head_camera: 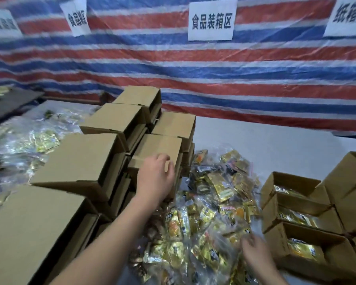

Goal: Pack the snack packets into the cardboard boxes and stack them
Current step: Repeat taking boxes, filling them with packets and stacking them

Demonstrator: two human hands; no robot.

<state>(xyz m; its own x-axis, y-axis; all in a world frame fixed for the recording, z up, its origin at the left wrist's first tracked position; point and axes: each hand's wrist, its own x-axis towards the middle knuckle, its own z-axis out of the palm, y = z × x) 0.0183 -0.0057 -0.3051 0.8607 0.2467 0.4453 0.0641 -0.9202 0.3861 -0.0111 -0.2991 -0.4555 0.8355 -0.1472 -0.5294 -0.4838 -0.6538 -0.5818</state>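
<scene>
Left hand: my left hand [155, 177] rests on the near edge of a closed box [158, 148] in the stack, fingers curled over its top — gripping it.
Right hand: my right hand [255, 254] is low on the snack packets [212, 206], blurred; I cannot tell whether it is grasping anything.
Snack packets: a loose heap of gold, black and orange packets in clear plastic, on the white table [265, 140] between the stack and the open boxes.
Closed boxes: a stack of cardboard boxes [86, 161] to my left, several layers, stepping back toward the tarp.
Open boxes: three boxes [292, 204] in a row on my right — gold packets inside each.
More packets: a second pile [35, 138] beyond the stack, far left.
Backdrop: striped tarp [173, 64] with a paper sign [212, 20].
</scene>
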